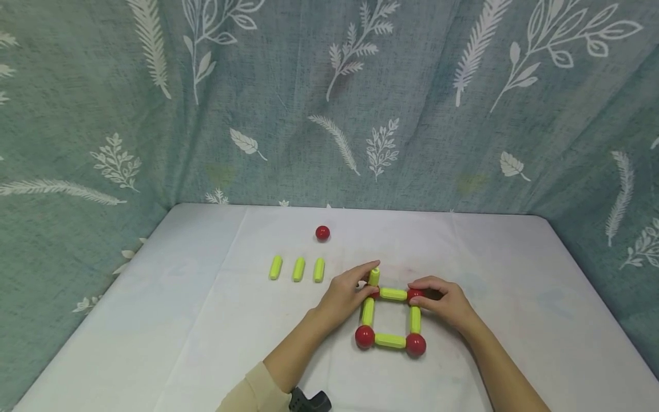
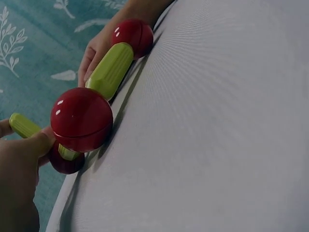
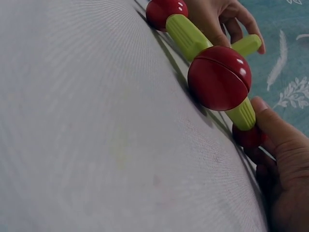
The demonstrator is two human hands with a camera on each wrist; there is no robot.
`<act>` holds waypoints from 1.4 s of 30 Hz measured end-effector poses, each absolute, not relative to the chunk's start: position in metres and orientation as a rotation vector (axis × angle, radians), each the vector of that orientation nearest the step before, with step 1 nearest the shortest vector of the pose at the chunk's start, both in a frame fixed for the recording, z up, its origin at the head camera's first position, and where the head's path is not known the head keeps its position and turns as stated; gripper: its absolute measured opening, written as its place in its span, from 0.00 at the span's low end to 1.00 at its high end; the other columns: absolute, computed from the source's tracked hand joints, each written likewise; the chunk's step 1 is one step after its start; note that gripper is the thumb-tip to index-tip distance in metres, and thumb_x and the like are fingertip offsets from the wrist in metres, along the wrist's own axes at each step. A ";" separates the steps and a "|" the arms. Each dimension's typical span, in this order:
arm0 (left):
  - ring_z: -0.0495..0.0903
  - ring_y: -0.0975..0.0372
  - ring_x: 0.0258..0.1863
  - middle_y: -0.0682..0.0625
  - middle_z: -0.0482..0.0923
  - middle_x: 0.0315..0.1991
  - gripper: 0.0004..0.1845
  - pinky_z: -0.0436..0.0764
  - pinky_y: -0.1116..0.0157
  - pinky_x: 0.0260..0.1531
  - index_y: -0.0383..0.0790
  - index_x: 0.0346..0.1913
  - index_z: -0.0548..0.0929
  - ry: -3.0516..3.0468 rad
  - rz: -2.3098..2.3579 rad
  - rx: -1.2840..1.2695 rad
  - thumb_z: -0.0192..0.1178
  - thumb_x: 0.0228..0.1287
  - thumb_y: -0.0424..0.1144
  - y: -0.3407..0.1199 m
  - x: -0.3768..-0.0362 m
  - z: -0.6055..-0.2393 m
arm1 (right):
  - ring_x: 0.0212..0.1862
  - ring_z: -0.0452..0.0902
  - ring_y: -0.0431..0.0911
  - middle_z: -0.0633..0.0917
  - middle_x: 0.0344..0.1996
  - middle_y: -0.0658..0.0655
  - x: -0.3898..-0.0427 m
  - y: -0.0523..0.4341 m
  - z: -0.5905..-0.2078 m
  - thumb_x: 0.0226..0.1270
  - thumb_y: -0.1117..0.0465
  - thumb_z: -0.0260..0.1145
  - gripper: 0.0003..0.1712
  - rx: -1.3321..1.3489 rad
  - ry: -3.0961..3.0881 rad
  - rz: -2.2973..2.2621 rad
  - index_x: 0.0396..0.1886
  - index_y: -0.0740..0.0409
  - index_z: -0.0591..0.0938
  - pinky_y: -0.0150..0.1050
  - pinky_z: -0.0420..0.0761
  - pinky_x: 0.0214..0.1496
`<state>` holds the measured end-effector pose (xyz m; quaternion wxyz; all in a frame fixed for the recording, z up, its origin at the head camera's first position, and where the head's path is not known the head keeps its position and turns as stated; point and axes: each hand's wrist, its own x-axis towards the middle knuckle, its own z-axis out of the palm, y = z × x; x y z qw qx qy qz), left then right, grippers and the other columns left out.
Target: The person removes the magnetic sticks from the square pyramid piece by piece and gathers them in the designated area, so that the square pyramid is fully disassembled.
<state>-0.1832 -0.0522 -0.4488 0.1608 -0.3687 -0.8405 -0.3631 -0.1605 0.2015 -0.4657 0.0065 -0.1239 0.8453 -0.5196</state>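
Note:
Four short yellow-green rods and several red balls form a square frame (image 1: pixel 389 341) on the table in the head view. At its far left corner, my left hand (image 1: pixel 340 297) holds an upright rod (image 1: pixel 374 277) that stands on the corner ball, thumb low by the ball and a fingertip at the rod's top. My right hand (image 1: pixel 449 302) pinches the far right ball (image 1: pixel 415 295) between thumb and fingers. Both near balls are untouched, the left one (image 1: pixel 365 336) and the right one (image 1: pixel 416 344). In the right wrist view, the upright rod (image 3: pixel 247 44) leans out past the left fingers.
Three loose yellow-green rods lie in a row left of the frame, the middle one (image 1: pixel 298 269) among them. Behind them sits a single red ball (image 1: pixel 322 233). A white cloth covers the table (image 1: pixel 154 320), and a leaf-patterned curtain (image 1: pixel 288 114) hangs around its back and sides.

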 end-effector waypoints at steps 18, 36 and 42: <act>0.83 0.57 0.44 0.37 0.78 0.51 0.34 0.80 0.67 0.45 0.44 0.66 0.59 -2.311 -2.159 -0.609 0.64 0.60 0.33 -0.058 -0.190 -0.435 | 0.51 0.75 0.47 0.84 0.45 0.53 -0.158 0.199 -0.465 0.53 0.54 0.74 0.20 -0.343 2.623 -1.582 0.46 0.52 0.85 0.29 0.75 0.51; 0.74 0.52 0.43 0.47 0.71 0.43 0.32 0.75 0.67 0.49 0.39 0.59 0.74 -2.521 -1.797 -0.851 0.72 0.48 0.29 -0.136 -0.183 -0.424 | 0.49 0.75 0.41 0.84 0.45 0.51 -0.159 0.200 -0.464 0.52 0.54 0.74 0.19 -0.385 2.641 -1.588 0.46 0.51 0.85 0.30 0.75 0.53; 0.69 0.51 0.49 0.49 0.71 0.46 0.31 0.68 0.48 0.54 0.45 0.56 0.77 -2.557 -1.650 -0.799 0.75 0.45 0.33 -0.169 -0.182 -0.425 | 0.48 0.76 0.39 0.84 0.45 0.52 -0.159 0.202 -0.464 0.53 0.55 0.74 0.20 -0.394 2.621 -1.614 0.47 0.53 0.85 0.29 0.75 0.51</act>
